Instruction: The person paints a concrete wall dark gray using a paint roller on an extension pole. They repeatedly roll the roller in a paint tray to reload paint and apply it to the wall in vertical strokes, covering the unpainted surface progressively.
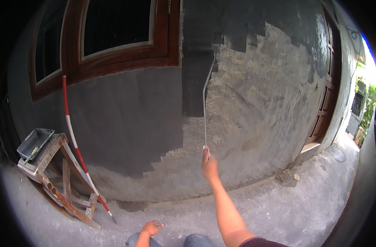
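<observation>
My right hand [210, 166] grips the red-and-white handle of a paint roller [204, 102], arm stretched out towards the wall. The roller's long bent wire frame runs upward, and its head is a dark blur against the fresh dark grey paint right of the window. Dark grey paint [138, 117] covers the wall below the window and much of its top. Bare, patchy plaster [252, 108] shows to the right and along the bottom. My left hand [151, 228] hangs low by my knee, fingers curled; whether it holds something small is unclear.
At left, a wooden trestle stand [64, 173] carries a paint tray [36, 143] with a paintbrush [33, 154]. A red-and-white pole [80, 154] leans on the wall beside it. A brown-framed window [126, 61] is above, a wooden door [322, 114] at right. The concrete floor [268, 213] has stains.
</observation>
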### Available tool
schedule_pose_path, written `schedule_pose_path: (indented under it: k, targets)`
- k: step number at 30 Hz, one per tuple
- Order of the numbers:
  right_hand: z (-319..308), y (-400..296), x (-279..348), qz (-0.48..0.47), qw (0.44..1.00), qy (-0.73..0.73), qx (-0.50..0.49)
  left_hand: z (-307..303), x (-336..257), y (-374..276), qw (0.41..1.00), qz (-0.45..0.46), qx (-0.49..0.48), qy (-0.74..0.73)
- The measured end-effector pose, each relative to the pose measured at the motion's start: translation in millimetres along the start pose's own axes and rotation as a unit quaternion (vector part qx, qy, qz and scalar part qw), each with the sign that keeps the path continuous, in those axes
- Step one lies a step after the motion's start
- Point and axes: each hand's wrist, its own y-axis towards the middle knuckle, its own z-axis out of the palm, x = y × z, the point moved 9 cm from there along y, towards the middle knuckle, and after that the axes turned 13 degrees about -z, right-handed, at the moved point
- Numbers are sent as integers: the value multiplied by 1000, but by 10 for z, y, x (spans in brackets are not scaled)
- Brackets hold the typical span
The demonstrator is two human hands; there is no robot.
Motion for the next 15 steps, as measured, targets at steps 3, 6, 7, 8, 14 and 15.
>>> schedule_pose_path:
  k: [3,6,7,8,14,15]
  targets:
    - [145,-472,-411,12,999,-27,-24,32,-113,13,1000,24,-2,6]
    - [279,-346,-127,38,999,14,-12,29,62,76,999,36,-30,21]
    - [205,-147,70,51,998,27,-7,51,32,84,999,33,-14,22]
    - [106,106,294,17,999,27,-30,64,5,81,999,29,0,23]
    - [-767,1472,1674,-92,986,17,-136,-85,65,-86,999,17,-38,18]
    - [-915,1592,1755,-105,982,3,-158,-104,56,-101,999,18,-33,11]
